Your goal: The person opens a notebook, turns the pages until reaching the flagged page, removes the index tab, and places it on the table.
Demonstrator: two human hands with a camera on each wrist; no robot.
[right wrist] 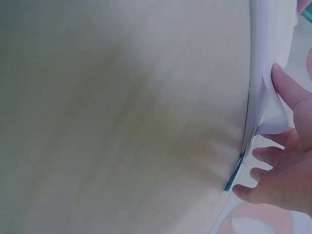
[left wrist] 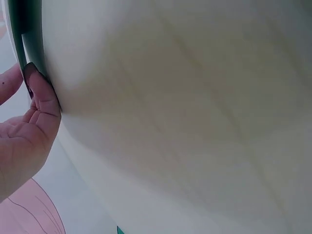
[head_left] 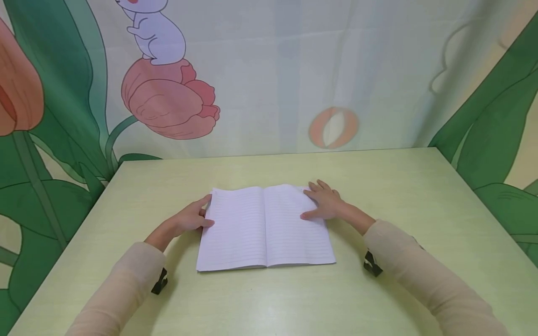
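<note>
While the notebook (head_left: 235,238) lies open on the table (head_left: 399,186), long axis running left to right, the left hand (head_left: 189,218) pinches its left edge, thumb on top, and the right hand (head_left: 325,201), fingers spread, touches its far right part, where the page (right wrist: 273,118) curls. Neither is nearer: the notebook spans between them.

White notebook pages (head_left: 235,242) with faint ruled lines between the fingers (head_left: 207,223); pale yellow-green table (head_left: 269,303) beneath.
Beside the right fingertips (right wrist: 265,156), a teal edge (right wrist: 234,174); behind the fingers, beige sleeves (head_left: 122,275); beyond them, a whitish backdrop (head_left: 260,93) patterned with pink tulip (head_left: 168,102), white rabbit (head_left: 161,37) and green leaves (head_left: 500,135).
</note>
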